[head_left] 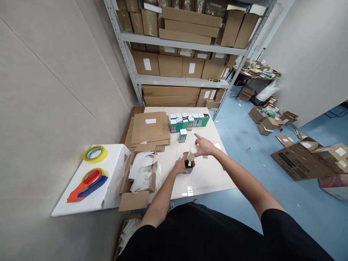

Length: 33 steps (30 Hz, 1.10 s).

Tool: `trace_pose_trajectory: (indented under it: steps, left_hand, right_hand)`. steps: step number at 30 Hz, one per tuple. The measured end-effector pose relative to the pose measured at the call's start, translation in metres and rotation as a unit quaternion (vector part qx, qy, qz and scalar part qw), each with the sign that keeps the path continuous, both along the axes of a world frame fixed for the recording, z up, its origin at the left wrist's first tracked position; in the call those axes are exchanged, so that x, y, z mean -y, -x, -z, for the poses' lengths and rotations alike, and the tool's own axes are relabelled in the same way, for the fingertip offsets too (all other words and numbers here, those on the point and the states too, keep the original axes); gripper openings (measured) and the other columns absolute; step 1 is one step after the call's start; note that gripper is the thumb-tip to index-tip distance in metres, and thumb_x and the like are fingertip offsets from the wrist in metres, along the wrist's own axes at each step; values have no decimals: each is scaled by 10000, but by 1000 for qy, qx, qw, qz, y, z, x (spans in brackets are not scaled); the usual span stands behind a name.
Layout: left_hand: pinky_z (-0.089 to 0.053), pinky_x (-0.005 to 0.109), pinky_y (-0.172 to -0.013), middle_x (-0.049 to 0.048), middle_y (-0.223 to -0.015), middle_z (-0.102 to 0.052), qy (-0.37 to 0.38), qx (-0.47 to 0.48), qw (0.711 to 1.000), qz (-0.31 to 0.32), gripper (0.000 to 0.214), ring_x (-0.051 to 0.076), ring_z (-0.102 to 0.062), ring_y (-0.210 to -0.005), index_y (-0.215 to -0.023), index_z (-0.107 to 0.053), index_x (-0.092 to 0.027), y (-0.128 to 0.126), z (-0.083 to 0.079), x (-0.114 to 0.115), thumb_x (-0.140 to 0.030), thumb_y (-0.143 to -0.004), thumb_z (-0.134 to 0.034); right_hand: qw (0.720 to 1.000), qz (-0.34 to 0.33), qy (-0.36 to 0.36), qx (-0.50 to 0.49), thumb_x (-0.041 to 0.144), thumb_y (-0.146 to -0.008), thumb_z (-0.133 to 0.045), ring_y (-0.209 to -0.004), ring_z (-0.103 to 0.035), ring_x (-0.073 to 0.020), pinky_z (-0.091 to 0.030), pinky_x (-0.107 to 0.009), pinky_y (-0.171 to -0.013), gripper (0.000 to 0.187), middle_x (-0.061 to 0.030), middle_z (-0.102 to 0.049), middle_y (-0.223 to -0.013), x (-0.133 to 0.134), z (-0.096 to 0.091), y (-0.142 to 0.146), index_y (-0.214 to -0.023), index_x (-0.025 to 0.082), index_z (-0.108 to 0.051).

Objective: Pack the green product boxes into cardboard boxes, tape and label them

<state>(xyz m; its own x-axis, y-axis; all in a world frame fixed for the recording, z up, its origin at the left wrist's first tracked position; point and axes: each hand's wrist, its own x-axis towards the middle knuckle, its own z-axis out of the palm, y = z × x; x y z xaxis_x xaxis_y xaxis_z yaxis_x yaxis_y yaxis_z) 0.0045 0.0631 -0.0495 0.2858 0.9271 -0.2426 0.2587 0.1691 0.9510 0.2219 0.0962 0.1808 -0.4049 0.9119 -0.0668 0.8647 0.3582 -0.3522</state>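
Observation:
My left hand [179, 167] grips the side of a small open green carton [188, 166] that stands upright on the white table [206, 177]. My right hand [204, 146] holds a white bottle [192, 153] by its top, with the index finger sticking out. The bottle's lower end is tilted over the carton's open mouth. A single closed green carton [183, 135] stands just behind, and a row of several green cartons [189, 121] lines the far end of the table.
Flattened cardboard sheets [150, 128] lie at the table's left. An open box of white wrappers [141, 174] sits nearer. A white side surface [108, 195] holds a tape roll [95, 153] and a red-blue tape dispenser [87, 185]. Shelves of cartons [176, 65] stand behind; boxes litter the blue floor [304, 159].

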Motion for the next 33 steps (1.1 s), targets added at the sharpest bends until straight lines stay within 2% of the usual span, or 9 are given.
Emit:
trace_pose_trajectory:
  steps: [2,5,8,10,15,21,25,28,33]
  left_hand:
    - [-137,538,-1298,184,-1626,-458,-30,22,997,-71,1071,420,-190,-1609,-1449,-598,-217,0,-16,-4,-359,-459,-978]
    - [-294,487,-1247,173,-1533,-563,1,165,972,-170,762,360,-410,-1518,-1372,-646,-209,-7,-47,-10,-570,-730,-839]
    - [-494,472,-1071,181,-1276,-714,123,356,921,-98,727,344,-647,-1277,-1294,-677,-173,-18,-79,-15,-765,-879,-609]
    - [-551,427,-973,175,-1153,-746,151,426,889,-74,731,311,-719,-1115,-1261,-688,-149,-21,-97,-16,-775,-897,-594]
    - [-573,303,-826,132,-1157,-751,99,465,864,-164,644,211,-734,-922,-1277,-704,-178,-7,-128,-17,-660,-854,-763]
    - [-558,283,-873,123,-1263,-735,-24,394,899,-190,748,243,-689,-1130,-1380,-695,-196,17,-165,-18,-621,-783,-846]
    - [-556,344,-971,120,-1288,-731,-115,284,939,-155,781,276,-670,-1184,-1383,-703,-182,30,-193,-26,-642,-768,-842]
    - [-518,403,-1074,117,-1342,-711,-191,180,960,-95,693,297,-637,-1261,-1325,-746,-211,33,-224,-34,-568,-748,-885]
    - [-473,462,-1131,124,-1265,-731,-269,81,958,57,554,314,-657,-1229,-1235,-791,-212,20,-282,-50,-492,-767,-894]
  right_hand:
    - [999,-26,-37,-21,395,-544,-944,-1326,-611,-378,-557,-451,-990,568,-135,-361,-1697,-3,-32,-4,-1023,212,-700]
    - [992,-56,-84,-72,368,-553,-935,-1430,-530,-384,-524,-468,-1060,565,-140,-404,-1672,-1,-66,-7,-1037,215,-686]
    - [982,-75,-105,-138,340,-567,-918,-1448,-512,-376,-502,-487,-1091,531,-139,-442,-1645,0,-84,-7,-1024,221,-676]
    - [975,-69,-90,-190,325,-581,-898,-1383,-569,-364,-523,-491,-1059,508,-141,-543,-1554,0,-86,-8,-1025,217,-676]
    - [934,2,-10,-357,361,-634,-854,-1124,-689,-300,-606,-385,-814,537,-101,-730,-1167,2,-64,-20,-1110,198,-667]
    - [842,73,54,-532,395,-611,-894,-1011,-717,-255,-606,-381,-828,610,-77,-748,-1112,22,-18,-33,-1141,238,-637]
    - [786,68,128,-601,420,-607,-918,-1078,-704,-270,-600,-425,-908,701,-90,-722,-1255,43,10,-37,-1233,268,-642]
    - [751,68,202,-625,524,-673,-847,-1204,-657,-309,-602,-445,-911,656,-89,-656,-1393,55,28,-31,-1257,295,-654]
    - [704,92,266,-652,585,-711,-787,-1140,-684,-308,-598,-433,-886,646,-78,-693,-1295,61,46,-15,-1265,293,-626]
